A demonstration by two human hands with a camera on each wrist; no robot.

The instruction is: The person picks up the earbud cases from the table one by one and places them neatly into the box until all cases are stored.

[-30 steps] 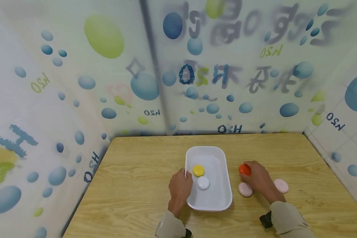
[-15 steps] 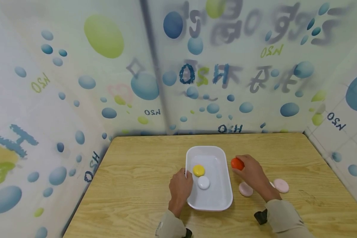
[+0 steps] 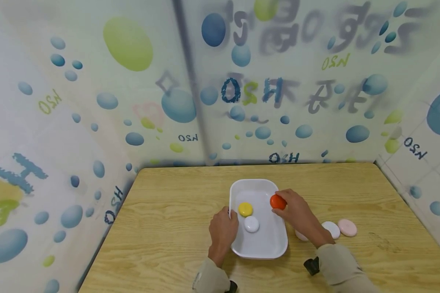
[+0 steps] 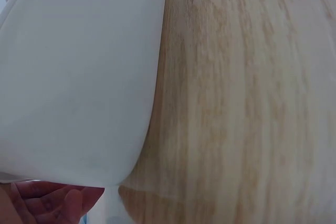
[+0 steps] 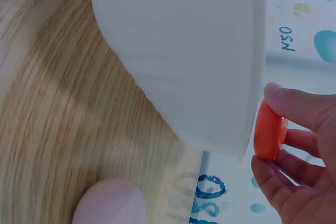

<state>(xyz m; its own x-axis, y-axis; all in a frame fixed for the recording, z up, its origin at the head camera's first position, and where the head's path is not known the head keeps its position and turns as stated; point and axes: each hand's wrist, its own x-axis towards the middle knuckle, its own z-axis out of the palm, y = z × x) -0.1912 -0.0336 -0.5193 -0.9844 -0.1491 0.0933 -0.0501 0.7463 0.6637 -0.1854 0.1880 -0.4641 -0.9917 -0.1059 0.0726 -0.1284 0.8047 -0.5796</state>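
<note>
My left hand [image 3: 223,230] grips the left rim of a white rectangular tray [image 3: 265,246]; in the left wrist view its curled fingers [image 4: 52,200] show at the tray's edge. Between thumb and fingertips, my right hand [image 3: 297,208] pinches a red round disc [image 3: 277,202] at the tray's right rim. The right wrist view has the disc [image 5: 268,132] held on edge, level with the rim. Inside the tray lie a yellow disc [image 3: 245,209] and, just below it, a white disc [image 3: 251,224].
On the wooden table [image 3: 168,228], right of the tray, lie a pink disc [image 3: 300,236] partly hidden by the right arm, a white disc [image 3: 331,230] and another pink disc [image 3: 348,227]. Walls [image 3: 161,101] with printed bubbles stand behind and at both sides.
My right hand has lifted the red disc from the table and carried it left to the tray's right rim, uncovering the white disc on the table. The left hand stays put.
</note>
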